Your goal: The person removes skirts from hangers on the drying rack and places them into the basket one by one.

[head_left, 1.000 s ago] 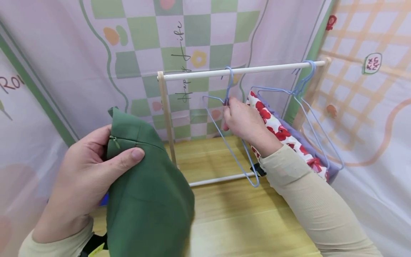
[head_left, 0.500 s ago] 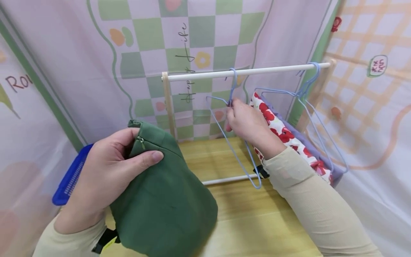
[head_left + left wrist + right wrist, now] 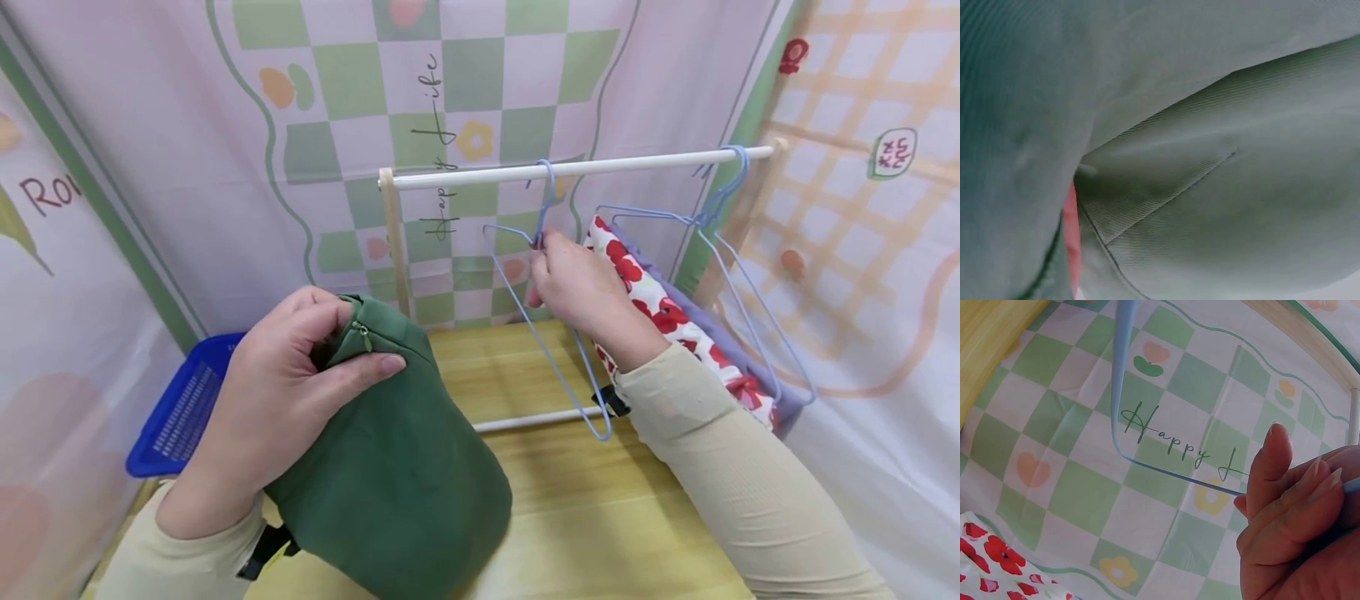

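Note:
My left hand [image 3: 273, 396] grips a green skirt-like garment [image 3: 420, 483] near its top edge, thumb in front beside a small zipper. The cloth hangs down from there to the right, in front of the rack. In the left wrist view green fabric [image 3: 1229, 206] with a seam fills the picture. My right hand [image 3: 581, 279] pinches a light blue wire hanger [image 3: 543, 346] just below its hook, and the hook sits over the white rail [image 3: 465, 177]. In the right wrist view my right hand [image 3: 1297, 519] has its fingers curled at the hanger [image 3: 1116, 394], which holds no clothing.
Further right on the rail, more blue hangers [image 3: 723, 204] carry a red-flowered white cloth [image 3: 660, 312] and a purple one [image 3: 787, 406]. A blue basket [image 3: 176, 417] stands at the left behind my left wrist. The rack rests on a wooden table [image 3: 585, 517] before a printed curtain.
My left hand has moved right and slightly down with the green garment, closer to the hanger. The blue basket has come into view. My right hand keeps its hold on the hanger.

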The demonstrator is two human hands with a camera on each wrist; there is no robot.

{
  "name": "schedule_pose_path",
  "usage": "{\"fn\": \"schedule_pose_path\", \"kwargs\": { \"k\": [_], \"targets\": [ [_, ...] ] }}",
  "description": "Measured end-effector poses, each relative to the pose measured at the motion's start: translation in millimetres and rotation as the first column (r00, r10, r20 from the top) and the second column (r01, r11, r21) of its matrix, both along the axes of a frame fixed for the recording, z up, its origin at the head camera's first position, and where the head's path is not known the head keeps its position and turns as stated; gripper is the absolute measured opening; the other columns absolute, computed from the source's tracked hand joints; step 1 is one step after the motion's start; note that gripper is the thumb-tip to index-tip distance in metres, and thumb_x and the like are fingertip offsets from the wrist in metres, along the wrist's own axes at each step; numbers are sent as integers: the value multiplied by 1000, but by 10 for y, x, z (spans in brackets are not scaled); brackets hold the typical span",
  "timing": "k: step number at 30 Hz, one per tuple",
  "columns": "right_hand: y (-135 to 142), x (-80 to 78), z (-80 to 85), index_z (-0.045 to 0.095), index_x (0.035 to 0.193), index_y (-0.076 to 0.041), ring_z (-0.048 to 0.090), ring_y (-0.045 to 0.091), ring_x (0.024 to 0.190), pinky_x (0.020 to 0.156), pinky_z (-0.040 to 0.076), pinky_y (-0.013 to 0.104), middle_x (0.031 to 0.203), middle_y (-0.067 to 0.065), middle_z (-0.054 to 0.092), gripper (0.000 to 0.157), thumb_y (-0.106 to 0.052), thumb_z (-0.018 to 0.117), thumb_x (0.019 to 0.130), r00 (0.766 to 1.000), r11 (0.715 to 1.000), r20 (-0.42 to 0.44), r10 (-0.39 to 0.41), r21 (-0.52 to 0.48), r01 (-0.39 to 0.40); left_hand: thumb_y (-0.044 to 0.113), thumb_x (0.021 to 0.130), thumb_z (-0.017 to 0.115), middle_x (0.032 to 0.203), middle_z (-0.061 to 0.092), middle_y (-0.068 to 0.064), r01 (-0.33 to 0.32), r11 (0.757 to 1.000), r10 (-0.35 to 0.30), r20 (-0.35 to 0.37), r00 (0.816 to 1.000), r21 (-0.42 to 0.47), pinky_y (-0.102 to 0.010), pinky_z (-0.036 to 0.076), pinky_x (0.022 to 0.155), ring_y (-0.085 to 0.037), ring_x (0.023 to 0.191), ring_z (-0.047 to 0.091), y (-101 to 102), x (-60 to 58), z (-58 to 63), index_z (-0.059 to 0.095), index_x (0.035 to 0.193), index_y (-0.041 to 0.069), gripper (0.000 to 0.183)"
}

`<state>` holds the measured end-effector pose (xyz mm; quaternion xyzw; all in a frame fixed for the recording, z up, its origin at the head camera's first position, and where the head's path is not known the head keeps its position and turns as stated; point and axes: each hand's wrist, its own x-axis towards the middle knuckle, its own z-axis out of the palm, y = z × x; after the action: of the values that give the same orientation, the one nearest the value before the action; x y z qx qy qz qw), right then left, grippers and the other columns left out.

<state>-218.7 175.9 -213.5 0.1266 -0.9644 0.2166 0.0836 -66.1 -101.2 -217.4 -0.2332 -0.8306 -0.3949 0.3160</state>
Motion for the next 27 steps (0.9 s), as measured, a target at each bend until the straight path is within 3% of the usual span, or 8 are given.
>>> {"fn": "schedule_pose_path", "kwargs": {
  "k": [5, 10, 13, 17, 20, 22, 25, 27],
  "targets": [
    [-2, 2, -3, 53, 115, -9, 57, 28, 71, 65, 45, 39, 85, 2, 74, 29, -29, 33, 112, 1000, 1000, 6, 1, -6, -1, 5, 71, 96, 91, 47, -5, -12, 1000, 9, -116, 993, -28, -23, 35, 74, -16, 90, 46, 24, -40, -17, 61, 73, 11, 35],
    [6, 6, -7, 53, 115, -9, 56, 28, 70, 65, 45, 39, 86, 2, 73, 29, -30, 32, 112, 1000, 1000, 11, 3, -12, -3, 12, 67, 99, 127, 58, -19, -75, 995, 58, -223, 973, -66, -40, 29, 97, -30, 117, 50, 22, -75, -9, 69, 76, 9, 31],
    [10, 4, -6, 53, 115, -9, 56, 28, 71, 66, 45, 39, 86, 2, 73, 29, -30, 32, 112, 1000, 1000, 8, 4, -11, -4, 12, 69, 97, 146, 59, -15, -43, 995, 21, -231, 973, -93, -49, 26, 112, -32, 134, 49, 12, -93, 9, 66, 74, 10, 31],
    [5, -3, -5, 53, 117, -8, 56, 28, 71, 67, 46, 40, 86, 3, 73, 30, -29, 32, 112, 1000, 1000, 9, 4, -10, -4, 7, 75, 93, 137, 69, -8, 29, 993, -49, -187, 981, -111, -50, 24, 124, -28, 143, 49, -2, -120, 26, 68, 80, 9, 26],
    [4, -8, -7, 53, 117, -8, 57, 28, 71, 67, 46, 40, 86, 3, 73, 30, -29, 32, 112, 1000, 1000, 10, 2, -10, -2, 7, 78, 91, 110, 77, -2, 10, 994, -24, -130, 991, -105, -47, 33, 122, -25, 141, 53, -5, -127, 19, 68, 84, 10, 24],
    [4, -9, -7, 53, 117, -8, 57, 27, 71, 67, 45, 39, 85, 3, 73, 30, -29, 31, 112, 1000, 1000, 7, 1, -8, -1, 8, 80, 91, 94, 75, 3, -16, 995, 6, -96, 995, -101, -43, 41, 118, -23, 138, 56, -3, -130, 12, 66, 82, 12, 25],
    [7, -9, -10, 53, 117, -8, 56, 27, 71, 66, 45, 39, 85, 3, 72, 30, -29, 31, 112, 1000, 1000, 6, 2, -10, -2, 10, 82, 89, 75, 57, 6, -48, 993, 40, -71, 997, -109, -25, 51, 89, -14, 103, 66, -1, -134, 7, 63, 81, 12, 27],
    [7, -7, -9, 53, 116, -8, 56, 27, 70, 66, 45, 39, 85, 3, 72, 30, -29, 31, 112, 1000, 1000, 8, 2, -13, -2, 12, 84, 88, 71, 47, 6, -64, 990, 55, -72, 996, -129, -21, 42, 69, -10, 78, 57, 0, -136, 7, 61, 82, 12, 27]
  ]
}}
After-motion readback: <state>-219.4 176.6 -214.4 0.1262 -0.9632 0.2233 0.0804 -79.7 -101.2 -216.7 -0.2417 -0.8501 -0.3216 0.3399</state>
